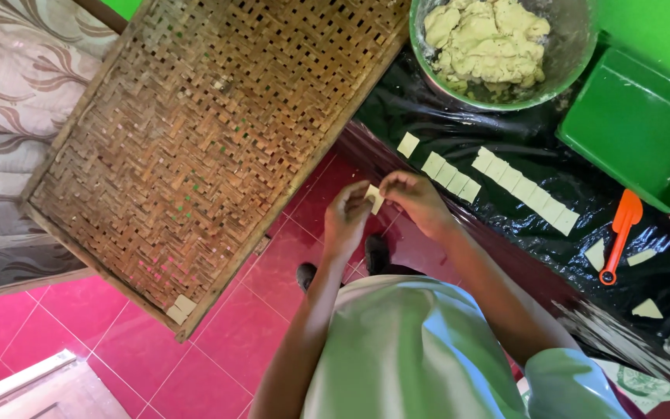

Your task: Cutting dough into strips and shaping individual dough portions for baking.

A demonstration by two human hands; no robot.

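Observation:
Both my hands meet over the red floor, pinching one small pale dough square between their fingertips. My left hand grips its left side and my right hand its right side. Just beyond them, rows of cut dough squares lie on a black plastic sheet. A big woven bamboo tray slants to the left, with two dough squares at its near corner.
A green bowl holds a lump of pale dough. A green plastic tray sits at the right, an orange-handled cutter beside it, with dough scraps nearby. Patterned cloth hangs on the left.

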